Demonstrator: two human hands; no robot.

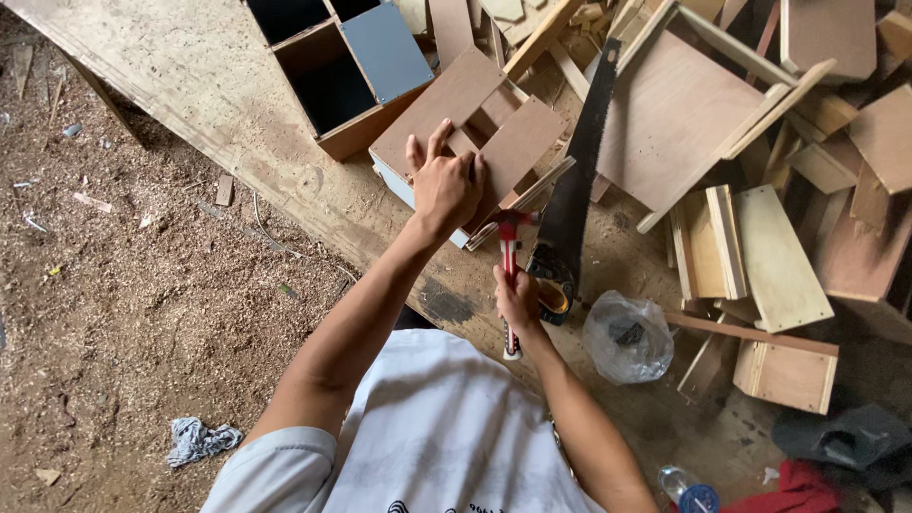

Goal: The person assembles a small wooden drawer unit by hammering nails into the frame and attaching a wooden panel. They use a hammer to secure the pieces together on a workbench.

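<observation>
left hand: flat on top of the small plywood box, fingers spread out, palm pressing down near the box's front edge, not gripping anything

right hand: grip wrapped tight around the handle of the red hammer, about halfway down the shaft

hammer vs grip: head sticks up past the fist, right at the front edge of the box just under the left wrist; butt end of the handle pokes out below the hand toward the white shirt

box: brown ply panels on top, pale blue-white side, sits on the dusty table straight ahead of the person

handsaw: dark blade lying diagonal just right of the box, handle end right beside the hammer hand

plastic bag: clear, crumpled, something dark inside, on the table right of the right hand

cubby box: open-compartment wooden box with a grey-blue panel, upper left of the ply box

scraps: offcut boards and strips piled all over the right side

bottle: clear with a blue cap, bottom edge, next to a red cloth

floor: sawdust everywhere, a grey rag lying on it
</observation>
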